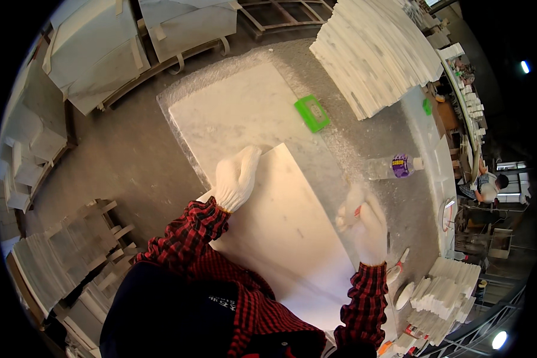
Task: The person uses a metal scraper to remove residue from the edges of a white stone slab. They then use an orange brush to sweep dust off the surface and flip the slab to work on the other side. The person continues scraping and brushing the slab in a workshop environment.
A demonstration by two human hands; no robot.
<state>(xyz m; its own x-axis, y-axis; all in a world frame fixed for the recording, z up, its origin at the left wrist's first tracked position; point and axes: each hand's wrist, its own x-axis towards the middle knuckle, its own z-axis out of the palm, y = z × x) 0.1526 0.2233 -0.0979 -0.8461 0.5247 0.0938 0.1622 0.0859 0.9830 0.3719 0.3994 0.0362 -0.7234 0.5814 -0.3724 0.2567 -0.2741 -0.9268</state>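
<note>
A pale marble tile (286, 224) with a faint grey vein lies before me, its far corner over a larger marble slab (227, 101). My left hand (237, 179), in a white knitted glove, grips the tile's far left edge, fingers together. At the tile's right edge my right hand (369, 230), gloved as well, is closed in a pinch. A small red bit shows between its fingers; what it belongs to is hidden. Beyond the tile sits a green-rimmed box or block (312, 113). A clear plastic bottle (394, 166) with a purple label lies on its side.
Stacked marble tiles (379, 53) stand at the far right, with more tile piles (447, 292) at the near right. Scissors (398, 267) lie beside my right sleeve. Slabs on racks (95, 53) line the far left. Another person (489, 186) is in the right background.
</note>
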